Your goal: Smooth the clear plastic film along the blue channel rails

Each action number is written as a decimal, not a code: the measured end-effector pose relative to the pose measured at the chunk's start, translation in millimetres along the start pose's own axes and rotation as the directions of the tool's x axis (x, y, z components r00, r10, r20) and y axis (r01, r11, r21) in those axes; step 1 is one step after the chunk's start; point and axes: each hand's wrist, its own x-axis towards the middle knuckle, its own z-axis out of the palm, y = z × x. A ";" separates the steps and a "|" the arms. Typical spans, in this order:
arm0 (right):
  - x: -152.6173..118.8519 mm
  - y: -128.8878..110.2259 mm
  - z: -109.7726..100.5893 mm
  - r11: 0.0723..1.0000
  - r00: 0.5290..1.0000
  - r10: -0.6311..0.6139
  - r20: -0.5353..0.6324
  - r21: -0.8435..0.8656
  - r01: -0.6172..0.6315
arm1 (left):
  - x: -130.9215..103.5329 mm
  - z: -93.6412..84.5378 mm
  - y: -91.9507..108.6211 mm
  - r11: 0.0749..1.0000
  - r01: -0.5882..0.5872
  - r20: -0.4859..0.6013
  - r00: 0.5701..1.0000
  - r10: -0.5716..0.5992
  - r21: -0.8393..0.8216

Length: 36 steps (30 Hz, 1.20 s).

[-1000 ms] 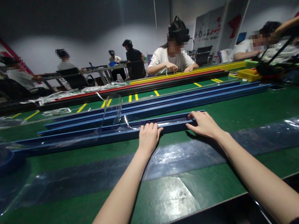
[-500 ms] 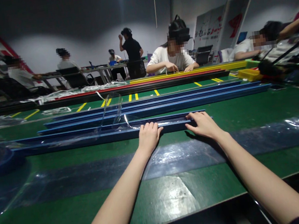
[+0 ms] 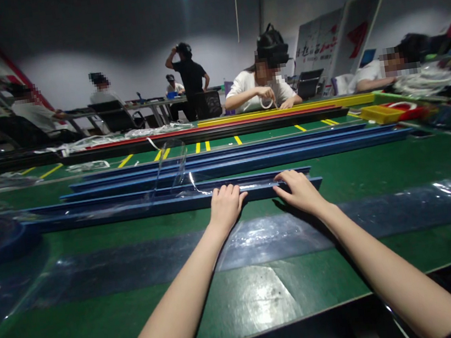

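A long blue channel [image 3: 180, 204] lies across the table in front of me, with clear plastic strip [image 3: 256, 185] inside it. My left hand [image 3: 226, 203] is closed over its near wall, fingers inside and thumb along the rim. Closer to the channel's right end, my right hand [image 3: 298, 190] straddles the same wall, its fingertips in the groove against the strip and its thumb at the outer face. Left of my hands, a loop of clear film [image 3: 172, 167] rises from the channel. A wide clear strip [image 3: 117, 266] lies flat on the table nearer me.
Several more blue channels [image 3: 241, 158] lie just behind. Farther back are red and black lengths [image 3: 212, 128], yellow ones [image 3: 325, 104] and a yellow tray [image 3: 378, 114]. A co-worker [image 3: 259, 90] sits opposite, holding a white ring. The green table's front edge [image 3: 311, 313] runs before me.
My right hand has slid a little left along the channel, away from its end. My left hand keeps its place. At far right, another person's arm has left the view.
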 end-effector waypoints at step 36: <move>-1.3 15.2 10.6 0.963 0.977 0.212 -0.008 0.174 -0.207 | 6.3 -6.9 -36.8 0.630 0.317 -0.188 0.776 -0.602 -0.709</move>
